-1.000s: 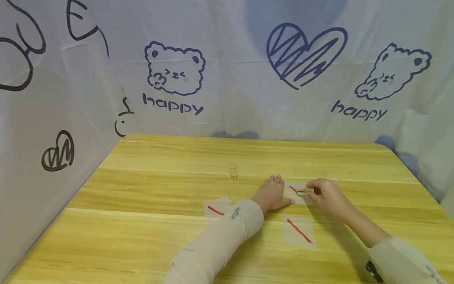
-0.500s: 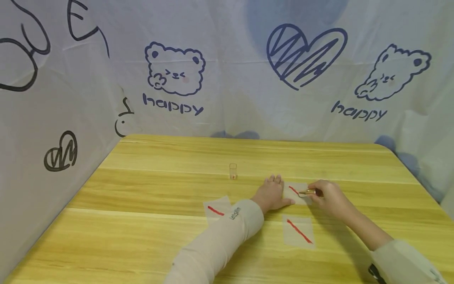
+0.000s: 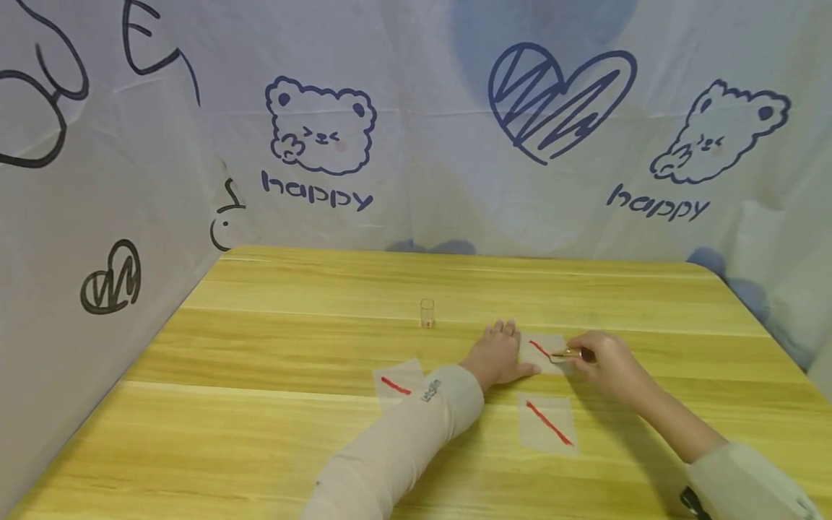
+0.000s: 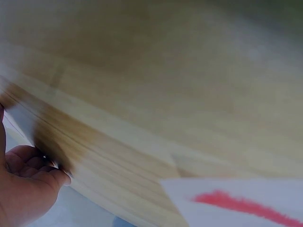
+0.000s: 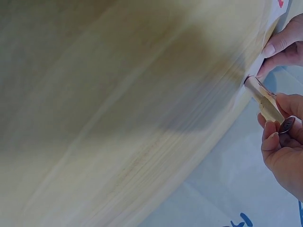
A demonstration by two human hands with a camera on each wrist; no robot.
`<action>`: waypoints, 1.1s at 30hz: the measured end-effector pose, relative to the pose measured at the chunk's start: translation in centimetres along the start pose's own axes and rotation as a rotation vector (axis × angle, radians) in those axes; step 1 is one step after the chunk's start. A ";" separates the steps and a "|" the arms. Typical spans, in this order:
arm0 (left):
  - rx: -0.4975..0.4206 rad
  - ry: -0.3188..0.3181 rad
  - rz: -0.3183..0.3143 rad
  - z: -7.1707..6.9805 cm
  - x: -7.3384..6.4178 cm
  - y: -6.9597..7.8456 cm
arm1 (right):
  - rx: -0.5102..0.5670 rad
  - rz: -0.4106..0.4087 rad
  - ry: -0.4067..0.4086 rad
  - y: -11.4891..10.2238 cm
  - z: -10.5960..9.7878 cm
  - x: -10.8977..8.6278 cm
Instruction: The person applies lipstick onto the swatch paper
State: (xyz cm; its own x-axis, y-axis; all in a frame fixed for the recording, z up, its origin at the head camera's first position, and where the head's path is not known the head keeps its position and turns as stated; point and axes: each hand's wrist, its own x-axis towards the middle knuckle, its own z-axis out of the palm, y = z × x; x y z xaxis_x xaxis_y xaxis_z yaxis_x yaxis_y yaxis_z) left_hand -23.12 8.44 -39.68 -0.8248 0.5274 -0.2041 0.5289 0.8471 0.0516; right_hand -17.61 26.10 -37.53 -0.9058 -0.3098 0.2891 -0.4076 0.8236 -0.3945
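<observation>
My right hand (image 3: 607, 361) pinches a gold lipstick (image 3: 567, 354), its tip at the lower end of a red stroke on a small white paper square (image 3: 529, 359). The right wrist view shows the fingers curled round the gold tube (image 5: 265, 104), its round dark end facing out. My left hand (image 3: 497, 355) rests flat along the left edge of that same square, thumb stretched toward the lower edge. A second paper square (image 3: 529, 440) with a red diagonal line lies nearer. Another marked square (image 3: 393, 368) is partly hidden under my left sleeve.
A small clear cap (image 3: 427, 313) stands on the wooden table (image 3: 292, 347), farther back and left of my hands. Behind the table hangs a white cloth (image 3: 429, 144) with printed bears and hearts; it also runs down the left side.
My right hand has slid slightly right and toward me with the lipstick, and the red stroke on the far square has grown a little longer. My left hand stays in place.
</observation>
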 end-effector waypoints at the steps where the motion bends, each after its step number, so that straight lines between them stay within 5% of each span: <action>1: 0.000 0.000 0.001 0.0 0.0 0.0 | 0.002 0.001 -0.001 0.0 0.0 0.0; 33: 0.007 0.011 0.007 0.2 0.0 -0.1 | -0.052 -0.021 -0.017 0.0 -0.7 -1.2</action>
State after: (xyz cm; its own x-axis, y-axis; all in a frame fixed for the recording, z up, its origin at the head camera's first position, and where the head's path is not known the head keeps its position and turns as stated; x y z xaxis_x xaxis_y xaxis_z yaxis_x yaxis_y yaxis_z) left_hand -23.10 8.33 -39.83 -0.8232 0.5341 -0.1925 0.5360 0.8429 0.0465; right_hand -16.47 26.76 -37.25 -0.8991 -0.3353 0.2814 -0.4205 0.8402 -0.3423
